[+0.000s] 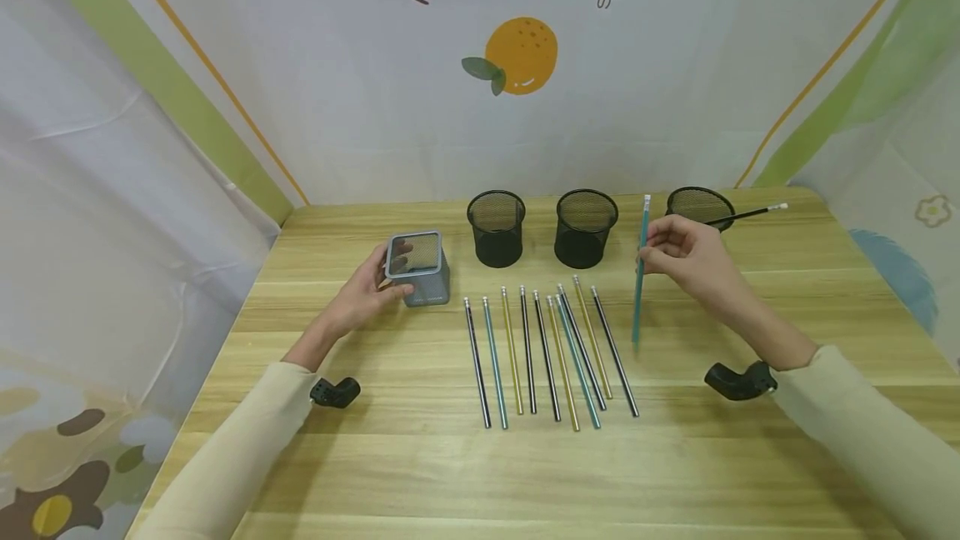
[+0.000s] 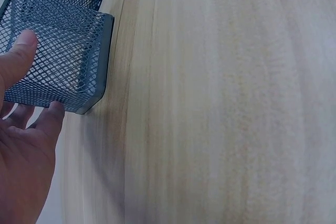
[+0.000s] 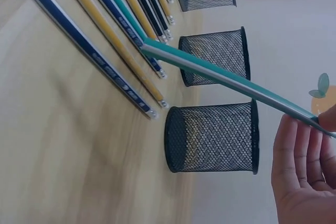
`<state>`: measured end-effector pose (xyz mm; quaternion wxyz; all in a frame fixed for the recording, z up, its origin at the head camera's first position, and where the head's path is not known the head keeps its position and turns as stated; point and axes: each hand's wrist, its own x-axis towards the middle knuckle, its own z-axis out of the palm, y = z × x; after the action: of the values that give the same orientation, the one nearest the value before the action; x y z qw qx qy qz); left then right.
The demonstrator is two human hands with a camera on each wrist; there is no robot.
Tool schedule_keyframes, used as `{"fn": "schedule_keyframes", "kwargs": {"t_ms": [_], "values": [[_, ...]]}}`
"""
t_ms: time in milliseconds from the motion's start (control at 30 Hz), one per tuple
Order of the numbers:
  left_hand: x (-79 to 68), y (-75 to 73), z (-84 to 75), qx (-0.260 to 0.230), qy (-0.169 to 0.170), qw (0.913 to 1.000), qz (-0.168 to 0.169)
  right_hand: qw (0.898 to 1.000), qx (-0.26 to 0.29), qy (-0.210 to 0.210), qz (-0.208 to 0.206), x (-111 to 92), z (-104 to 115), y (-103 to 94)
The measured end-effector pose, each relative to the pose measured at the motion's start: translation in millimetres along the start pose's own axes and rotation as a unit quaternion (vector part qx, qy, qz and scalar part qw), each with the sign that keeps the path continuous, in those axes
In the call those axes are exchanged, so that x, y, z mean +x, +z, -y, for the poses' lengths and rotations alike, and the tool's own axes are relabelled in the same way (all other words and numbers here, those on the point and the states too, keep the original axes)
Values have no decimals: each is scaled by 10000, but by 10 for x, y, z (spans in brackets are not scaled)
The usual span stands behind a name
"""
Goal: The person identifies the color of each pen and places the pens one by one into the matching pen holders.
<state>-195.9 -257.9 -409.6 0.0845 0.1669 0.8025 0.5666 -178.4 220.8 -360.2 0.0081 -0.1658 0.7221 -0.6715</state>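
My left hand (image 1: 360, 294) grips a square grey mesh pen holder (image 1: 430, 288), thumb on the near side and fingers around the far side. In the left wrist view the thumb lies across the mesh of this holder (image 2: 63, 61). Between thumb and fingertips, my right hand (image 1: 693, 261) pinches a teal pencil (image 1: 641, 282) near its white eraser end. The pencil hangs nearly upright, its lower end over the table right of the row. Several striped pencils, navy, black, gold and teal (image 1: 495, 365), lie side by side in front of the holders, erasers pointing away.
Two round black mesh cups (image 1: 498, 244) (image 1: 581, 244) stand behind the pencil row. A third round cup (image 1: 693, 202), partly hidden by the right hand, has a black pencil (image 1: 750, 213) leaning out rightward. The wooden table (image 1: 420, 473) meets a printed curtain (image 1: 360, 123) at the back.
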Motion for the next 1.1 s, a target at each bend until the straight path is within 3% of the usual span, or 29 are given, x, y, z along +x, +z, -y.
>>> {"fn": "schedule_keyframes", "kwargs": {"t_ms": [367,767,1100], "values": [[4,-14,26,44,-20,10000,3,9961,758,-424,-154,69,94,-58],[0,-8,16,48,-56,10000,0,9897,1023,-926,-376,123,222,-113],[1,-12,25,36,-25,10000,3,9879,1177,-866,-523,170,338,-179]]}}
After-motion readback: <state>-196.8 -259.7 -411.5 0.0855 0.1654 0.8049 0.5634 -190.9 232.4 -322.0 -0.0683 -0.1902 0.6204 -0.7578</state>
